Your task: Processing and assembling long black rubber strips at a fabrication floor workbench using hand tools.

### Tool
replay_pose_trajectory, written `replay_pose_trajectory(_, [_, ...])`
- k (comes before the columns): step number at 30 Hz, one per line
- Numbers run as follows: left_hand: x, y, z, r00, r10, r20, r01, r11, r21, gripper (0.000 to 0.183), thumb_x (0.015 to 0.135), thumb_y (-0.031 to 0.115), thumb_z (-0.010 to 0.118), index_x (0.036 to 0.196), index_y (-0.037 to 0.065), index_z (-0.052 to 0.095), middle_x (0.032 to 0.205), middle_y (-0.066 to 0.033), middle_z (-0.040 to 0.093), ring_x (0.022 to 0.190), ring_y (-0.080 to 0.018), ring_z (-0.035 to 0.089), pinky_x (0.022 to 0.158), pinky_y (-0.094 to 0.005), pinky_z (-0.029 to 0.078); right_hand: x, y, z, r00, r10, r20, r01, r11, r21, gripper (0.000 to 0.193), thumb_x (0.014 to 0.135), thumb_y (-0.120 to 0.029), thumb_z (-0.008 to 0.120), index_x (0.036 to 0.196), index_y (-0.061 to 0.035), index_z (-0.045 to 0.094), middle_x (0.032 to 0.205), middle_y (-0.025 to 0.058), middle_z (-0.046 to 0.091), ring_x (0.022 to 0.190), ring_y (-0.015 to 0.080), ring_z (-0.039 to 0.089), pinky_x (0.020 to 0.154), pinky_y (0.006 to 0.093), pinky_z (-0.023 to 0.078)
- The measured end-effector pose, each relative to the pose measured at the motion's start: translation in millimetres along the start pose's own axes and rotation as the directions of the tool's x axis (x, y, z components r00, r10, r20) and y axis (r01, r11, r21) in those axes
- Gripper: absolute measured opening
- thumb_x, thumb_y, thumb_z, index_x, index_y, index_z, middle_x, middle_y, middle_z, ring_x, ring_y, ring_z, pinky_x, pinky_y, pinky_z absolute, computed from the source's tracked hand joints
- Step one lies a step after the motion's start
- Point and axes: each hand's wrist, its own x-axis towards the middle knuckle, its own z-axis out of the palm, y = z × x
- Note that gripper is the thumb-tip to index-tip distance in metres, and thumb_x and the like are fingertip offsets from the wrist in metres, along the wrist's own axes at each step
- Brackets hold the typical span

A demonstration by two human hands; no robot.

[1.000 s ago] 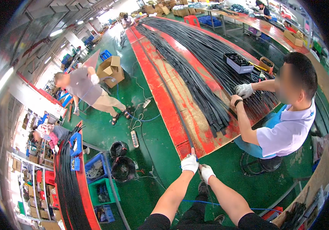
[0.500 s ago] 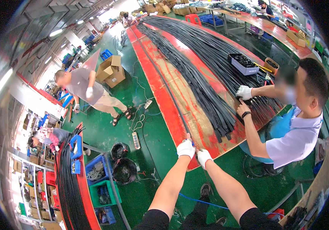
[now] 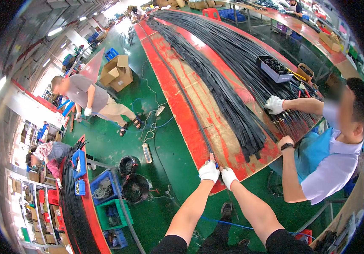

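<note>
A long thin black tube (image 3: 187, 102) runs down the left part of the red table, and its near end reaches my left hand (image 3: 209, 171). That white-gloved hand is closed round the tube, its thumb pointing along it. My right hand (image 3: 229, 177), also gloved, is closed just beside it at the table's near corner. A small bit of blue shows between the two hands; I cannot make out what my right fingers hold. To the right of my hands lies a bundle of flat black strips (image 3: 220, 84).
On the right, a co-worker (image 3: 334, 156) leans over thin black tubes (image 3: 232, 55) at the table (image 3: 190, 146). A box of black parts (image 3: 274, 70) sits on them. Black buckets (image 3: 136, 188) and blue and green bins (image 3: 113, 213) stand left. Another person (image 3: 86, 99) stands by a cardboard box (image 3: 117, 74).
My hands stay together at the tube's end, with little visible shift. The right co-worker's hands have moved apart, one now near the table edge. The standing person's hands have come together.
</note>
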Motion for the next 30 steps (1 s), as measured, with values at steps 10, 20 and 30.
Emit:
replay_pose_trajectory(10, [3.1, 8.2, -11.1, 1.000, 0.014, 0.012, -0.015, 0.997, 0.081, 0.088, 0.087, 0.029, 0.071, 0.164, 0.009, 0.033, 0.119, -0.0206, 0.068, 0.102, -0.0379, 0.072, 0.090, -0.0472, 0.058, 9.6, 32.0, 1.1, 0.973, -0.195, -0.121, 0.169, 0.966, -0.193, 0.039, 0.110, -0.031, 0.051, 0.120, 0.0043, 0.066, 0.102, 0.0156, 0.071, 0.096, 0.0253, 0.065, 0.087, 0.0375, 0.050])
replay_pose_trajectory(20, [2.6, 12.5, -12.9, 0.999, 0.017, -0.042, -0.013, 0.996, 0.084, 0.082, 0.091, 0.028, 0.065, 0.165, 0.011, 0.033, 0.120, -0.0209, 0.069, 0.099, -0.0392, 0.073, 0.087, -0.0487, 0.059, -80.2, 75.3, -12.9, 0.975, -0.099, -0.200, 0.100, 0.995, -0.007, 0.034, 0.110, -0.032, 0.055, 0.110, 0.0006, 0.066, 0.082, 0.0022, 0.060, 0.071, 0.0122, 0.050, 0.064, 0.0315, 0.042])
replay_pose_trajectory(30, [-5.3, 12.6, -16.0, 0.997, 0.076, 0.000, -0.076, 0.996, 0.044, 0.085, 0.088, 0.030, 0.068, 0.164, 0.010, 0.035, 0.117, -0.0206, 0.069, 0.099, -0.0382, 0.073, 0.087, -0.0481, 0.058, -20.2, 5.8, -21.5, 0.998, 0.022, 0.061, -0.032, 0.986, 0.164, 0.030, 0.110, -0.036, 0.051, 0.103, -0.0097, 0.063, 0.070, 0.0015, 0.055, 0.055, 0.0167, 0.051, 0.050, 0.0348, 0.041])
